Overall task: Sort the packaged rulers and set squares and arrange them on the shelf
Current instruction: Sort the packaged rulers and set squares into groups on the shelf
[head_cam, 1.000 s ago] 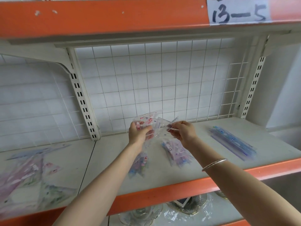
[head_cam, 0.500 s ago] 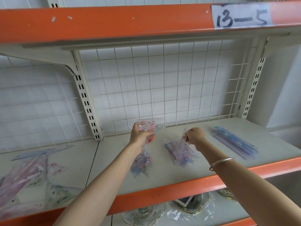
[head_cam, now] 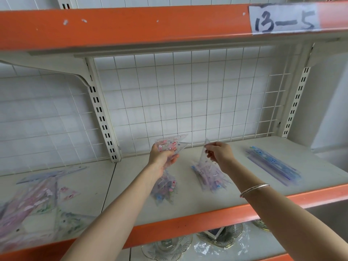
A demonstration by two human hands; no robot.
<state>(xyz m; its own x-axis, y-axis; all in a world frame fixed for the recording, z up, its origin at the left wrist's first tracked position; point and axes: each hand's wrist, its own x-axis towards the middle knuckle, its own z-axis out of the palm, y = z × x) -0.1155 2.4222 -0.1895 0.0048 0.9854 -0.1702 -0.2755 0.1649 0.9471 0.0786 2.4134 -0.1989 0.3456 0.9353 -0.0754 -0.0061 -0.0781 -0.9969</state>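
A person's two hands work at a cream metal shelf [head_cam: 188, 206] with an orange front edge, under a handwritten paper label [head_cam: 284, 17] reading "13-5". The left hand [head_cam: 162, 159] is raised above the middle of the shelf, fingers curled round a packaged set square [head_cam: 172, 145] with red print, its long point aimed right. The right hand [head_cam: 220, 154], just to the right and apart from the left, pinches the top corner of a clear set square [head_cam: 206, 157] between thumb and fingertips. That piece hangs nearly upright, and its lower end reaches down into a small pile of set squares [head_cam: 211, 178] lying on the shelf; blur hides whether it rests there. A silver bracelet [head_cam: 254, 189] circles the right wrist.

A second small pile of packaged set squares [head_cam: 166, 187] lies below the left wrist, near the shelf's middle. Well to the right, a neat stack of blue packaged rulers [head_cam: 273, 166] runs diagonally from far to near. On the adjoining shelf board at the left, a loose heap of mixed packets [head_cam: 33, 200] sprawls, blurred. A white wire grid [head_cam: 188, 95] backs the shelf, flanked by slotted uprights [head_cam: 101, 117]. Glass dishes [head_cam: 167, 247] show on the level below.
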